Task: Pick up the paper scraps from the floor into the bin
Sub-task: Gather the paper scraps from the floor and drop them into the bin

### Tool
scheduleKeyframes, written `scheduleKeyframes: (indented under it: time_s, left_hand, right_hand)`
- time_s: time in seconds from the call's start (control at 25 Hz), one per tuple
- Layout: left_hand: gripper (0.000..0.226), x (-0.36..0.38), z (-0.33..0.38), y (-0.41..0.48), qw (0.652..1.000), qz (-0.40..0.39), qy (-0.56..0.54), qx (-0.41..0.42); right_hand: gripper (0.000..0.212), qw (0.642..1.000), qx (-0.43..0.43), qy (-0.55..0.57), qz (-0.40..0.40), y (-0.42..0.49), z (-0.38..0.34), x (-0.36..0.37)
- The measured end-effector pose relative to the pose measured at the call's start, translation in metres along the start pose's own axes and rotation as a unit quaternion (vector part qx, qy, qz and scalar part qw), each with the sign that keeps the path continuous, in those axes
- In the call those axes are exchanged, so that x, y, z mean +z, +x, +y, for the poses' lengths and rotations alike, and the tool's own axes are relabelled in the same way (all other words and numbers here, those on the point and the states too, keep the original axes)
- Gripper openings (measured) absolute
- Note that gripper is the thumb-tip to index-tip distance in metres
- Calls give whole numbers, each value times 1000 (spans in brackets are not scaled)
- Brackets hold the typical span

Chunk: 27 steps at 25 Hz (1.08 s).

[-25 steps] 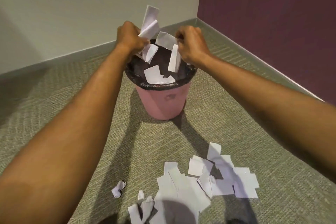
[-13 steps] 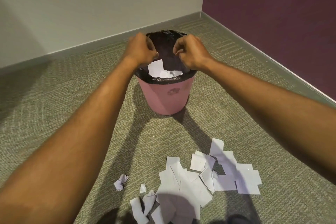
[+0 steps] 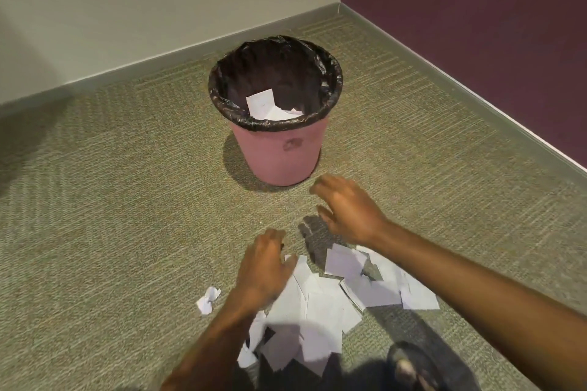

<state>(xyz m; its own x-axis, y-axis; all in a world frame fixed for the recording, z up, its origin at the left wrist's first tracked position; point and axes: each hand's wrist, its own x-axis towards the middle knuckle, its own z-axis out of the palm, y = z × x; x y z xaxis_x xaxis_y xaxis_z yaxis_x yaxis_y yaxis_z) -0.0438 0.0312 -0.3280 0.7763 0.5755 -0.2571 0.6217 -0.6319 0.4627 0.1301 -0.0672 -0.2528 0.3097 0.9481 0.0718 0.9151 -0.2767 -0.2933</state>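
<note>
A pink bin (image 3: 279,152) with a black liner stands on the carpet near the corner, with white paper scraps (image 3: 263,103) lying inside. A pile of white paper scraps (image 3: 320,305) covers the floor in front of me. My left hand (image 3: 262,267) hovers over the pile's left side, fingers loosely spread, holding nothing. My right hand (image 3: 349,209) is above the carpet between bin and pile, fingers spread and empty. One crumpled scrap (image 3: 208,300) lies apart, left of the pile.
Olive carpet spreads all round. A beige wall with grey skirting (image 3: 158,70) runs behind the bin and a purple wall (image 3: 476,9) stands on the right. A dark sandal on my foot (image 3: 413,365) shows at the bottom right, beside the pile.
Both hands dropped their scraps into the bin, then drew back and down from its rim to just above the floor pile. The view tilted down.
</note>
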Motion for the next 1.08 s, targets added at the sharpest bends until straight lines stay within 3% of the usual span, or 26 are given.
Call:
scheduleKeyframes:
  time_s: [0.16,0.24,0.36,0.52,0.64,0.84,1.0,1.08]
  left_hand:
    - [100,58,-9,-34,982,-135,130,20]
    - [113,75,-14,-46,975,-137,165,50]
    - [120,96,-26,-56,968,-161,191,26]
    - [112,105,-23,-54,960,-161,224,44]
    - [100,105,-22,-52,971,-100,202,77]
    - [83,109,-27,-47,992,-57,74,83]
    - [63,110,-30,-40,990,-36,-84,105]
    - [40,111,-33,-36,985,-9,-128,119]
  right_hand:
    - [62,991,3,-81,-107,-66,6,73]
    - [68,979,16,-93,-179,-84,8,97]
    - [80,958,64,-98,-263,-93,12,119]
    - [107,922,119,-65,-362,-92,21,131]
    - [104,925,111,-72,-356,-95,16,133]
    - [65,955,67,-88,-274,-104,-7,132]
    - [65,971,50,-74,-223,-106,-9,133]
    - [68,976,53,-69,-199,-104,-6,132]
